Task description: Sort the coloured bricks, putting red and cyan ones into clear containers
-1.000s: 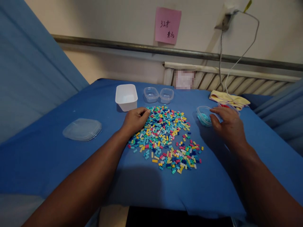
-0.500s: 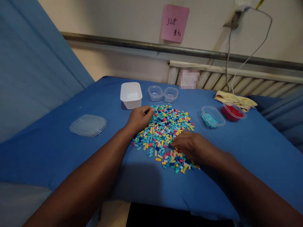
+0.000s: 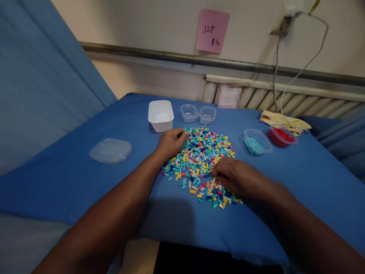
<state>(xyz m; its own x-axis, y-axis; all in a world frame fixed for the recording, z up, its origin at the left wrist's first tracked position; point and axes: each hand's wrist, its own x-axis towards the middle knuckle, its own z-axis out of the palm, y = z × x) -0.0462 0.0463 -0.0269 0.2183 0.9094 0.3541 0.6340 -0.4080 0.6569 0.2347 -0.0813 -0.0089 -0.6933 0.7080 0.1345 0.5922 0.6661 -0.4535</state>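
A loose heap of small toy building bricks (image 3: pixel 199 152) in blue, teal, yellow, pink and white is spread over the blue cloth. At the heap's left edge rests my left hand (image 3: pixel 171 143), fingers curled under and thumb close to them; whatever it may hold is hidden. My right hand (image 3: pixel 232 175) is over the right side of the heap, its fingers bent down and drawn together at the bricks. What lies between those fingertips cannot be made out. To the right stand a clear tub (image 3: pixel 265 146) with turquoise bricks and another clear tub (image 3: pixel 291 140) with red bricks.
Behind the heap are a white plastic tub (image 3: pixel 161 123) and two small clear tubs (image 3: pixel 189 114). Clear lids (image 3: pixel 111 151) lie stacked at the left. A yellow cloth (image 3: pixel 285 121) sits near the radiator (image 3: pixel 256 99), where a cable (image 3: pixel 306 64) hangs down.
My right hand has pulled slightly to the right, with its fingers more curled. My left hand keeps its place at the heap's edge. The view has shifted a little.
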